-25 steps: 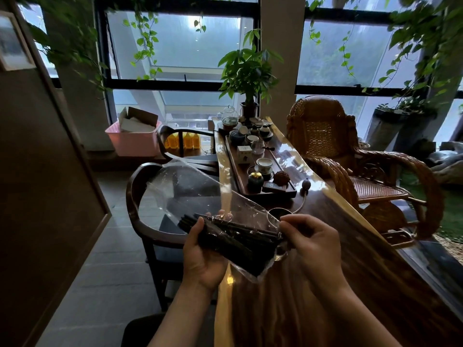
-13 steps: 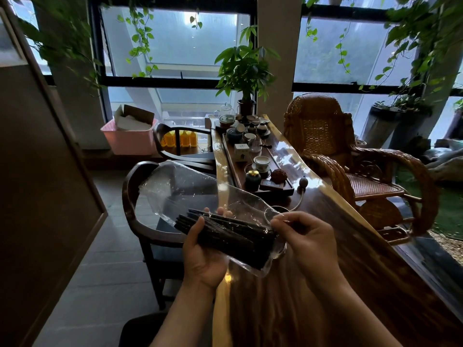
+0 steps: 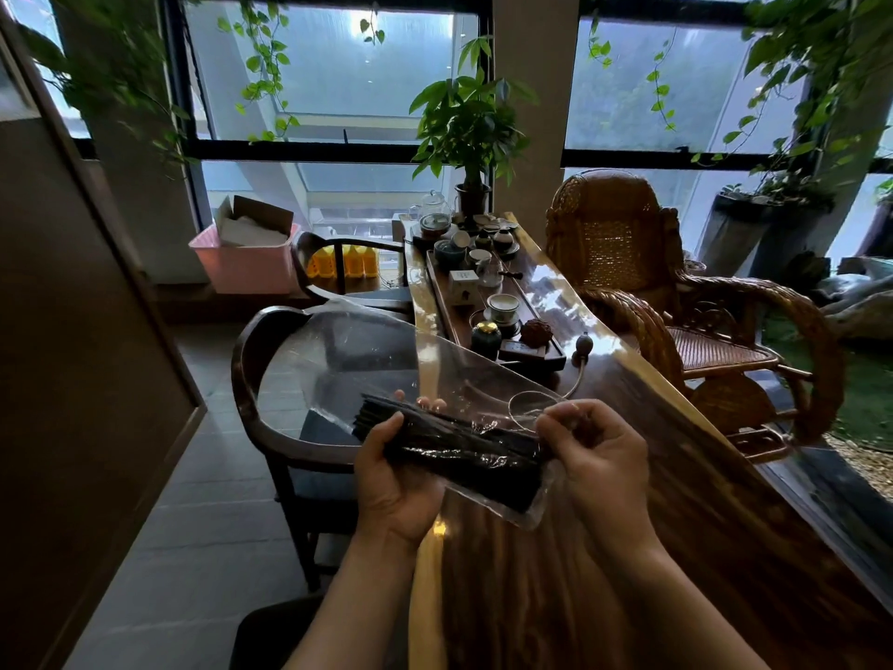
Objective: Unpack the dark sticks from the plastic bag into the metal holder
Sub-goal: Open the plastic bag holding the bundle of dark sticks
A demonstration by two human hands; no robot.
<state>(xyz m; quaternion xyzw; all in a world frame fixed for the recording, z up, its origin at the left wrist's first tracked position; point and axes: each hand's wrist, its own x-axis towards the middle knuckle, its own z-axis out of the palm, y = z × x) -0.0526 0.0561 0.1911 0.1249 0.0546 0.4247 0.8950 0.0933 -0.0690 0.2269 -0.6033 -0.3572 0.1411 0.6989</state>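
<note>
One clear plastic bag (image 3: 386, 360), one bundle of dark sticks (image 3: 459, 447) inside, left hand (image 3: 396, 481) grip clasping bundle, right hand (image 3: 599, 456) grip pinching bag

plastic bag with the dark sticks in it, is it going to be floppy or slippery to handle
Probably floppy: the clear plastic bag billows and creases past the dark sticks, unsupported beyond the left hand. Likely a bit slick too, since its film looks glossy where the right hand pinches its end. The sticks seem to give it its only stiffness.

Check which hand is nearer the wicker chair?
Right. The right hand pinches the plastic bag over the table, on the side of the wicker chair. The left hand grips the sticks farther away.
</note>
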